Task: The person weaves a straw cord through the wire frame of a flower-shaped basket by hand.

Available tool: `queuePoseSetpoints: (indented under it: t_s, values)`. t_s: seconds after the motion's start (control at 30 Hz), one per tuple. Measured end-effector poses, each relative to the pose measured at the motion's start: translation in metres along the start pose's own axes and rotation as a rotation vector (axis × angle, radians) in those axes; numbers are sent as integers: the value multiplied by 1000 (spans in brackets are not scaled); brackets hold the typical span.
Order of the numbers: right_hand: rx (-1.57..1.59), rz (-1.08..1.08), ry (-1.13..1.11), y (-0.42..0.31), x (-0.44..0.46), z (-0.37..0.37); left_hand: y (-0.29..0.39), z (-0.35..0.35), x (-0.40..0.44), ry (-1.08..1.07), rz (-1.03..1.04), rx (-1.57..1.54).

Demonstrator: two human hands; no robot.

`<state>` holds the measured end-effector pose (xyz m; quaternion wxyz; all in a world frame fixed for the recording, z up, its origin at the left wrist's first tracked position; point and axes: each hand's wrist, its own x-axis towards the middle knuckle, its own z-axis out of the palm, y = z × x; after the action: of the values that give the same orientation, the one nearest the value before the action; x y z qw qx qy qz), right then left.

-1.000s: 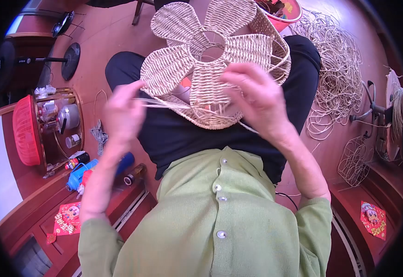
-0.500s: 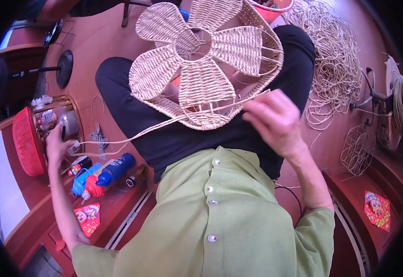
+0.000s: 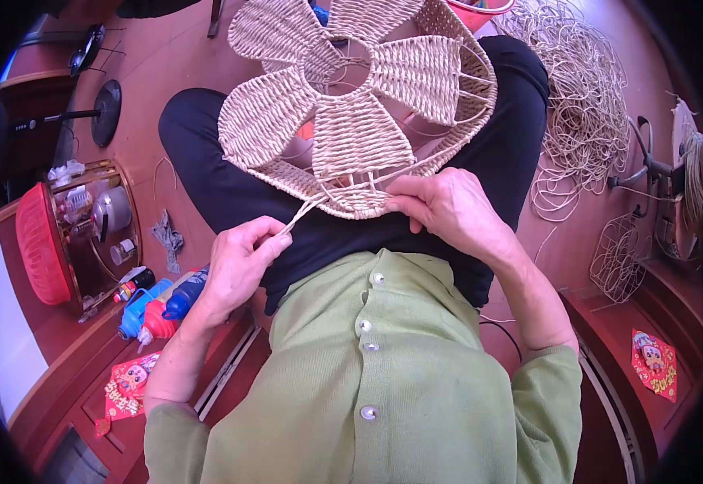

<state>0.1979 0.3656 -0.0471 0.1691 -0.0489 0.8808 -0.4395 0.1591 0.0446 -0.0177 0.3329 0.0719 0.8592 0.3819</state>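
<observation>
Across my lap rests a woven basket (image 3: pixel 355 133), pale straw in colour, with flower-like petals round a central ring. Its curved rim is nearest my body. My left hand (image 3: pixel 247 256) is closed on two strands of cord (image 3: pixel 305 211) that run up to the rim, just left of the lowest petal. At the rim, right of that petal's foot, my right hand (image 3: pixel 452 208) pinches the woven edge with thumb and fingers. Thin wire spokes show between the petals and the rim.
Loose cord (image 3: pixel 581 105) lies heaped on the floor at right. A red bucket (image 3: pixel 480 12) stands beyond the basket. On the left are a round rack (image 3: pixel 97 210) with a red basin (image 3: pixel 43 242), and bottles including a blue one (image 3: pixel 184 297).
My left hand has come back from far left to near the rim, still on the cord, which now shows a shorter stretch. My right hand has moved left and down onto the rim.
</observation>
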Motion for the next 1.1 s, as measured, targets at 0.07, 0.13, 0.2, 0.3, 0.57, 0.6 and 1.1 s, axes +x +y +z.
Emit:
queuePoseSetpoints:
  t_s: [0.07, 0.13, 0.2, 0.3, 0.57, 0.6, 1.1]
  values:
    - [-1, 35, -31, 5, 3, 4, 1, -2, 1, -99, -296, -556]
    - [-48, 25, 26, 10, 2, 15, 5, -5, -5, -87, -309, -657]
    - [-110, 4, 89, 16, 2, 24, 6, -10, -11, -74, -309, -761]
    - [55, 55, 154, 18, 0, 32, -16, -48, -20, 43, -337, -360]
    - [908, 104, 596, 54, -30, -6, -137, -256, -86, 432, -648, 847]
    - [826, 155, 548, 45, -30, -6, -142, -259, -85, 385, -587, 1043]
    - [74, 36, 255, -3, -7, 24, 7, -6, 20, -73, -52, -149]
